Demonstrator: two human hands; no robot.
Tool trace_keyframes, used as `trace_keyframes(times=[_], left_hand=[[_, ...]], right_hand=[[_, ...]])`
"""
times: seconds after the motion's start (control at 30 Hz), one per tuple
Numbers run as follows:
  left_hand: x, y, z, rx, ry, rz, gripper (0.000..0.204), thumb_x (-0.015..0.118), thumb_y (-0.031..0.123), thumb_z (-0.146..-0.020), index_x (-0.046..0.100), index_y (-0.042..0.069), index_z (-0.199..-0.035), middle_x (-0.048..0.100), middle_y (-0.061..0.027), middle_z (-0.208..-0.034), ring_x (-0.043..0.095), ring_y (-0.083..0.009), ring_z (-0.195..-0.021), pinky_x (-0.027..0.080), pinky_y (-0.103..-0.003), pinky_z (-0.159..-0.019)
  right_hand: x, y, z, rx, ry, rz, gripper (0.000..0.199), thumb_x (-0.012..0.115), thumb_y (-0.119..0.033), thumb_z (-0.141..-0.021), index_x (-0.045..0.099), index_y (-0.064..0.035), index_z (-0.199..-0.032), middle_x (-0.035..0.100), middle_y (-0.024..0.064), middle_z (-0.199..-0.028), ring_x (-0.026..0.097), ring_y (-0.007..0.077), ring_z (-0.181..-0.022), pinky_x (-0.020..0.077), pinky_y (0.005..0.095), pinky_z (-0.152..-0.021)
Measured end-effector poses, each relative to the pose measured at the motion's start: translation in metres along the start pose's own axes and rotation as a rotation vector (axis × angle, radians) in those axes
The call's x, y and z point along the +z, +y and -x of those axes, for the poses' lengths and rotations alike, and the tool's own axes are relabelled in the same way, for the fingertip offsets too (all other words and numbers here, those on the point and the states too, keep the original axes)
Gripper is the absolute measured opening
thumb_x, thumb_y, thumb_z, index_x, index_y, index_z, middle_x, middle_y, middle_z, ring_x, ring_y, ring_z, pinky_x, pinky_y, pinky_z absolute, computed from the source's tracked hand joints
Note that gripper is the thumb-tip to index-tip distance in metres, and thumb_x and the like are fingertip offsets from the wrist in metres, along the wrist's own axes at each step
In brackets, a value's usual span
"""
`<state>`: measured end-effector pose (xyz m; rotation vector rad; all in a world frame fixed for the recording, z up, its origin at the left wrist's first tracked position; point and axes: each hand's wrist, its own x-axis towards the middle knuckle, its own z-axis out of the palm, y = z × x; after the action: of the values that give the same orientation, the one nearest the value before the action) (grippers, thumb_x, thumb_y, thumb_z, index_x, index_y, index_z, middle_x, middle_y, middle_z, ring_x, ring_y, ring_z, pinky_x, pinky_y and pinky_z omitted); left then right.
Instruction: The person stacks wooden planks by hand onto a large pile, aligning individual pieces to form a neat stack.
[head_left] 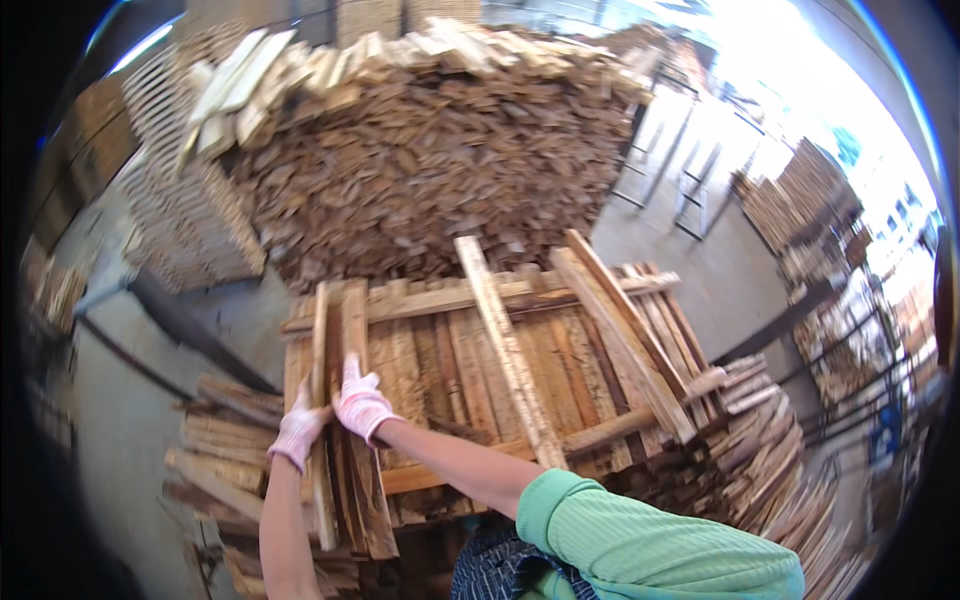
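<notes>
Far left: bare concrete floor [120,420], with a low heap of loose boards [215,440] just beside the stack's near-left corner. Good open room there, but a trip hazard underfoot; best kept clear of the feet.

Left hand [298,432], in a pink-and-white work glove, wrapped round the left edge of an upright bundle of thin wooden slats [338,420], fingers curled shut on it. Right hand [362,405], gloved alike, pressed against the bundle's right face, fingers closed over the slats' upper part. Bundle standing on edge at the near-left corner of a flat stack of planks [450,370], leaning slightly, its lower end hidden behind the forearms.

To handle well, probably: squeeze evenly from both sides so no inner slat slips out, keep the bundle square, lift straight before swinging. Rough, splintery edges; gloves help, bare forearms do not.

Middle: a long pale plank [505,350] lying diagonally across the stack top, well apart from the hands. Further right, two more long planks [620,330] crossing at an angle, overhanging the stack's right edge; worth avoiding with any sweep to the right.

Behind: a tall pile of wood scraps [430,160], close to the stack's far edge, so little room forward.

Right: more stacked lumber [770,460] crowding the near-right side. Freest way out appears to be left and toward the body.
</notes>
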<state>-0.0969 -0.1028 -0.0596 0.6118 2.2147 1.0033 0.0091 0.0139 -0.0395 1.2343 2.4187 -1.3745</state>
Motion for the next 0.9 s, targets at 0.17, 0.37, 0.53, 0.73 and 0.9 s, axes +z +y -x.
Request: trace_keyframes(times=[0.17,0.37,0.53,0.73,0.9], left_hand=[[-0.043,0.063,0.051,0.006,0.095,0.100,0.094,0.063,-0.003,-0.080,0.021,0.019,-0.161,0.063,-0.0164,-0.129,0.066,-0.0247,-0.102,0.052,-0.031,-0.088],[0.050,0.189,0.119,0.100,-0.143,0.529,0.095,0.061,-0.009,-0.081,0.021,0.022,-0.161,0.061,-0.0102,-0.103,0.059,-0.0167,-0.072,0.056,-0.032,-0.066],[0.196,0.267,0.137,0.205,-0.415,0.801,0.091,0.069,0.001,-0.085,0.023,0.023,-0.160,0.058,-0.0112,-0.105,0.060,-0.0177,-0.066,0.058,-0.030,-0.057],[0.419,0.320,0.112,0.109,-0.294,0.361,0.096,0.069,0.022,-0.091,0.006,0.022,-0.162,0.058,-0.0192,-0.124,0.064,-0.0291,-0.088,0.061,-0.043,-0.076],[0.517,0.305,0.071,0.094,-0.142,0.025,0.098,0.066,0.015,-0.088,0.001,0.008,-0.161,0.047,-0.0293,-0.147,0.057,-0.0356,-0.126,0.045,-0.039,-0.107]], right_hand=[[-0.150,0.041,0.060,-0.274,0.069,-0.153,0.085,0.057,-0.012,-0.088,0.014,-0.0149,-0.161,0.040,0.0315,-0.135,0.055,0.0279,-0.090,0.0496,0.0339,-0.067],[-0.380,0.221,0.099,-0.308,0.544,0.338,0.066,0.063,-0.008,-0.085,0.040,-0.0158,-0.147,0.053,0.0201,-0.119,0.059,0.0340,-0.104,0.0534,0.0411,-0.088],[-0.413,0.374,0.064,0.063,0.375,0.521,0.081,0.061,-0.017,-0.090,0.022,-0.0240,-0.160,0.037,0.0249,-0.155,0.044,0.0418,-0.138,0.0404,0.0468,-0.112],[-0.437,0.419,0.053,-0.089,0.317,0.244,0.085,0.063,-0.022,-0.088,0.019,-0.0195,-0.161,0.052,0.0285,-0.142,0.055,0.0374,-0.129,0.0435,0.0418,-0.108],[-0.463,0.410,0.065,0.094,0.272,0.347,0.086,0.063,-0.021,-0.087,0.018,-0.0183,-0.161,0.042,0.0314,-0.149,0.052,0.0428,-0.130,0.0455,0.0475,-0.105]])
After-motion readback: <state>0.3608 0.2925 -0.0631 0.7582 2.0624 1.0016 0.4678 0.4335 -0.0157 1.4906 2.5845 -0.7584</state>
